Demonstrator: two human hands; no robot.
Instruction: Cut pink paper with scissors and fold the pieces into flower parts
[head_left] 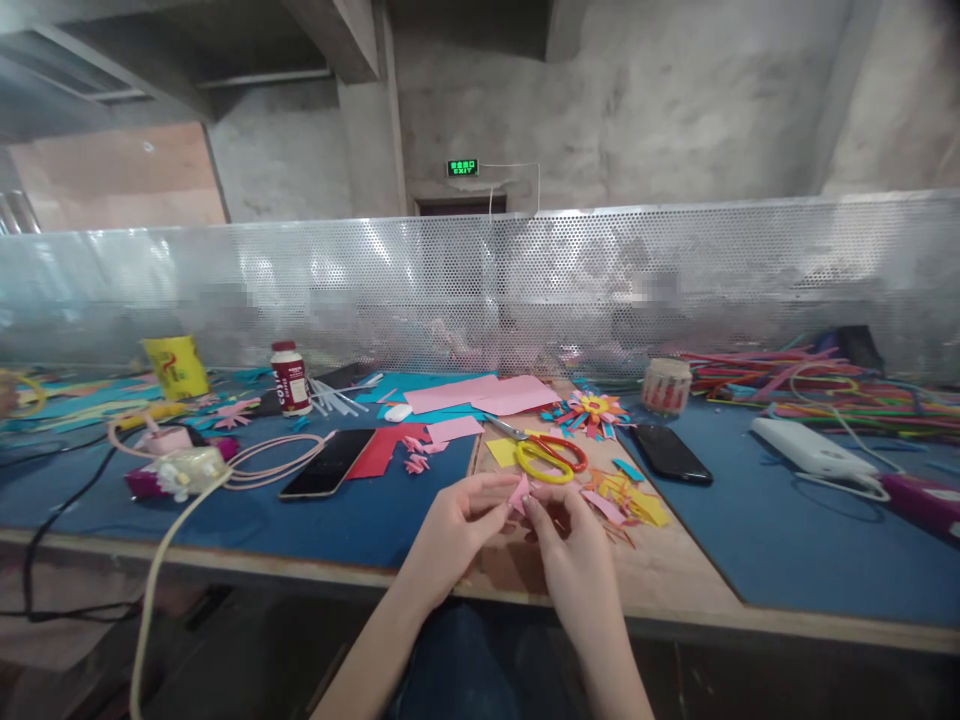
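Between my two hands is a small folded piece of pink paper (519, 494), pinched by the fingertips from both sides. My left hand (466, 515) grips its left edge, and my right hand (568, 530) has hold of its right side. Just beyond the fingers lie scissors (546, 460) with yellow and red handles, blades pointing away to the left. To the right of my right hand is a heap of yellow, orange and pink paper scraps (626, 498). A multicoloured paper flower (592, 410) rests farther back, and small folded pink pieces (417, 452) lie to the left.
Pink sheets (517, 394) lie on blue paper at the back. A dark phone (328, 463) and a red sheet (375, 450) are left; another phone (671, 453) and a white power bank (810, 447) are right. A bottle (289, 380) and a jar (666, 387) stand before the perforated metal screen (360, 270).
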